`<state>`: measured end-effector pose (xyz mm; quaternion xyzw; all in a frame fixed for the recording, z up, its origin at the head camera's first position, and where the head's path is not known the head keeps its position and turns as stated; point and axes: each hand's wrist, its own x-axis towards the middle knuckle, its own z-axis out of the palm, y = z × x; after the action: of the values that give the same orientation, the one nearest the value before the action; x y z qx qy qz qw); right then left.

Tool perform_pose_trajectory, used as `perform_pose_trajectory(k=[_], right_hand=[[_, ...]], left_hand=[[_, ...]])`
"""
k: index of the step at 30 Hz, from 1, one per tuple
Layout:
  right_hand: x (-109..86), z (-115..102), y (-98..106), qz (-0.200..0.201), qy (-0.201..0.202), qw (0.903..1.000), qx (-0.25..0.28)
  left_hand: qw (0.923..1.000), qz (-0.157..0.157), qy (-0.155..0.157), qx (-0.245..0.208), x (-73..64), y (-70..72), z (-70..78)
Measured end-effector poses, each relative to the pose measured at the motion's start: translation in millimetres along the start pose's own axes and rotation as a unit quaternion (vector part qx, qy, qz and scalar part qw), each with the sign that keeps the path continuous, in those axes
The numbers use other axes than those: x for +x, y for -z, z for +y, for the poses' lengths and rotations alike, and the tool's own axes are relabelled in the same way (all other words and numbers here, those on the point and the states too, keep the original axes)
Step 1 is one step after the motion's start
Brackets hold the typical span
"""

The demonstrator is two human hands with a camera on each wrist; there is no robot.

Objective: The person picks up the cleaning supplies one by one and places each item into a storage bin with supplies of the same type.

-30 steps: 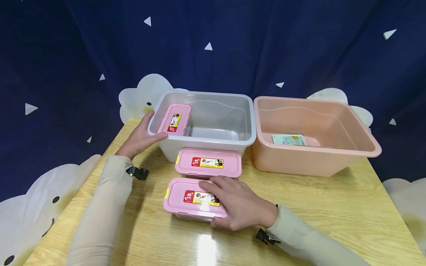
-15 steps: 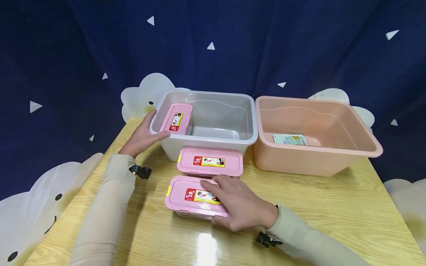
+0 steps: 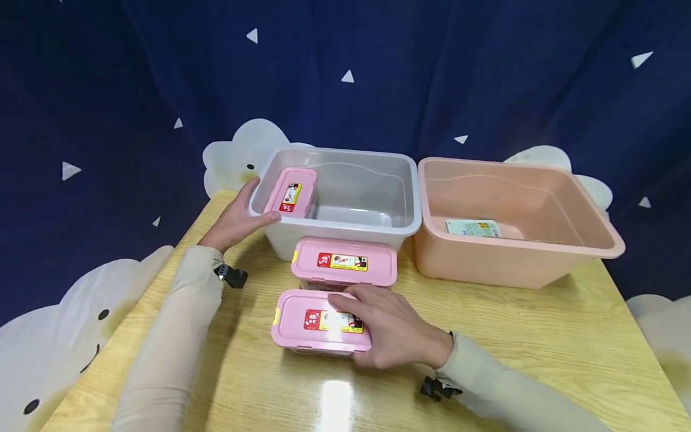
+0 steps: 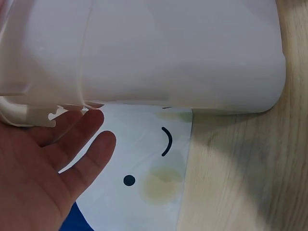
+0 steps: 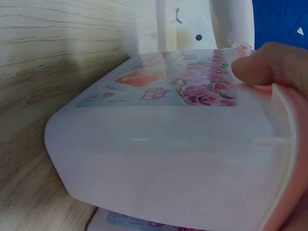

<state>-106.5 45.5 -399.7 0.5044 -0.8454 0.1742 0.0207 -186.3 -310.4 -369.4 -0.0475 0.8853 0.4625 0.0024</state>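
Note:
My right hand grips the right end of a plastic box with a pink lid, nearest me on the table. In the right wrist view its thumb presses the pale, flower-printed side wall just below the lid. A second pink-lidded box sits behind it, right before the grey tub. My left hand holds that tub's near left corner, thumb along the front rim. Two of its fingers show beside the outer wall in the left wrist view. Another pink-lidded box stands lengthwise inside the tub's left end.
Right of the grey tub, almost against it, stands a peach tub with a printed card inside. Both tubs are near the back of the wooden table. A dark blue curtain with clouds and triangles hangs behind.
The whole scene sits slightly farther right in the head view. Both hands keep their holds, and the boxes and tubs stay in nearly the same places.

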Motion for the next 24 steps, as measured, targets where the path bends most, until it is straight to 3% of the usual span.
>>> perform_pose_trajectory(k=[5, 10, 17, 24], right_hand=[[-10.7, 5.5, 7.9, 0.001, 0.027, 0.9996, -0.013], [-22.1, 10.4, 28.8, -0.006, 0.053, 0.9982, -0.027], [-26.4, 11.7, 74.5, 0.020, 0.093, 0.9949, -0.035], [-12.4, 7.1, 128.8, 0.026, 0.131, 0.9905, -0.033]], left_hand=[[0.9999, 0.003, -0.011, -0.009, 2.3, -1.4, 0.1], [0.9999, 0.003, -0.012, -0.010, 1.9, -0.4, -2.3], [0.9999, 0.004, -0.015, -0.006, 3.6, -1.4, -5.3], [0.9999, 0.004, -0.014, -0.003, 1.7, -0.9, -4.6]])
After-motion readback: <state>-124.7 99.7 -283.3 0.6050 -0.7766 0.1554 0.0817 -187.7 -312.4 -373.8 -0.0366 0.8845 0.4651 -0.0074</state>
